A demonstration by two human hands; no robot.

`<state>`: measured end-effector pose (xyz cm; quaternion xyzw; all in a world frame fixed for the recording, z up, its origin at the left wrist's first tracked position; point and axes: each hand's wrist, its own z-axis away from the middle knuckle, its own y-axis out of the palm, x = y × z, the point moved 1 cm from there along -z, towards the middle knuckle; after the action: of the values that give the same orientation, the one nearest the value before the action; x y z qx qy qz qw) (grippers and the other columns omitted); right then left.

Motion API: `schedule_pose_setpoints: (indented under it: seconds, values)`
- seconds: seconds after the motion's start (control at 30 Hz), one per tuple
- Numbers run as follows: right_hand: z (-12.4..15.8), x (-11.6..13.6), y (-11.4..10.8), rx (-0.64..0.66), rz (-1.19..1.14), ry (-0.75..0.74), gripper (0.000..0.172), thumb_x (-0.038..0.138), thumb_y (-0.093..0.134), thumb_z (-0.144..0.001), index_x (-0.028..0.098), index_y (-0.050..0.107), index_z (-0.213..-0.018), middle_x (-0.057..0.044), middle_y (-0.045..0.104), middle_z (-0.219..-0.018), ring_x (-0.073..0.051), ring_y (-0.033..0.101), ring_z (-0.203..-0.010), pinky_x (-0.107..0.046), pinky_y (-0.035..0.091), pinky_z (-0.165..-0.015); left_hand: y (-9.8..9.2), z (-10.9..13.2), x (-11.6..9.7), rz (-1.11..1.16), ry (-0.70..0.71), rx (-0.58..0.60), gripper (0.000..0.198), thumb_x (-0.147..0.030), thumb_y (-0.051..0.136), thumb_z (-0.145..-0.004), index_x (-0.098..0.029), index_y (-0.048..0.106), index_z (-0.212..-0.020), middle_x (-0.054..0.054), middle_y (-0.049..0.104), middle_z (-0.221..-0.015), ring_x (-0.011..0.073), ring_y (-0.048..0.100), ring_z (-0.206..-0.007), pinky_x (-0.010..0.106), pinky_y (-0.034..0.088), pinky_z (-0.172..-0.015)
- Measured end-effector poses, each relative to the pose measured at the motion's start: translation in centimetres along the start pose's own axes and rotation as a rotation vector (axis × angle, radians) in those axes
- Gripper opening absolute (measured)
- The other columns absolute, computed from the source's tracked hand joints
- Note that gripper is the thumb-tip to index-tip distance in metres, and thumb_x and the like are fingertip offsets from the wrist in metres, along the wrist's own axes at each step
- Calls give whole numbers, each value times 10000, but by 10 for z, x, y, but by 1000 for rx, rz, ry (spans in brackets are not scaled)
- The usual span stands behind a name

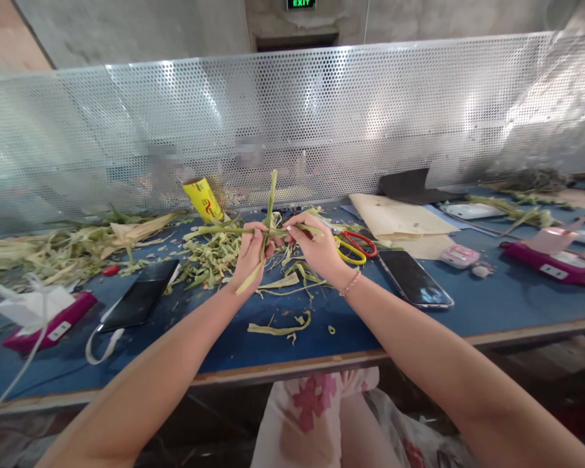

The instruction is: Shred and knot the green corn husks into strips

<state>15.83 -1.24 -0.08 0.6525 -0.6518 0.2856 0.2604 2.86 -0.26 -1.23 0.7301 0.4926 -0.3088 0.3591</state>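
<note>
Green plant strips [272, 201] cross each other between my two hands, one standing upright, others running sideways and one hanging down over my left palm. My left hand [251, 257] is closed on the strips near the crossing. On the right side, my right hand [316, 246] pinches the strips between thumb and fingers, a bracelet at its wrist. Both hands are raised just above a heap of cut green pieces [214, 257]. Loose dry strips [279, 329] lie on the blue table nearer to me.
Scissors with red and yellow handles [353, 249] and a phone [414, 278] lie right of my hands. A yellow tube [205, 200] stands behind. Another phone [140, 294] and husks [131, 234] are left. A perforated metal screen [292, 123] closes off the back.
</note>
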Motion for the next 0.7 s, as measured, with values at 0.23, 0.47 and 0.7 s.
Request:
schedule_pose_setpoints:
  seconds: [0.23, 0.47, 0.7]
  values:
    - [1, 1, -1, 52, -6, 5, 35, 223, 484, -771, 195, 502, -762, 24, 522, -688, -70, 506, -555, -228, 450, -552, -1, 1, -3, 24, -40, 7, 235, -436, 531, -768, -235, 410, -790, -55, 452, -566, 68, 429, -489, 212, 297, -450]
    - [2, 2, -1, 101, 0, 18, 23, 207, 466, -768, 201, 485, -756, 42, 485, -606, -77, 492, -532, -226, 431, -535, 0, 2, -4, 64, -51, -37, 220, -419, 513, -784, -233, 395, -774, -56, 424, -549, 73, 471, -497, 210, 309, -444]
    - [3, 9, -1, 114, 42, 5, 35, 190, 456, -770, 204, 479, -748, 41, 489, -588, -84, 494, -532, -232, 431, -541, -1, 0, -4, 50, -54, -72, 162, -366, 476, -809, -234, 394, -763, -47, 390, -542, 97, 494, -489, 239, 301, -429]
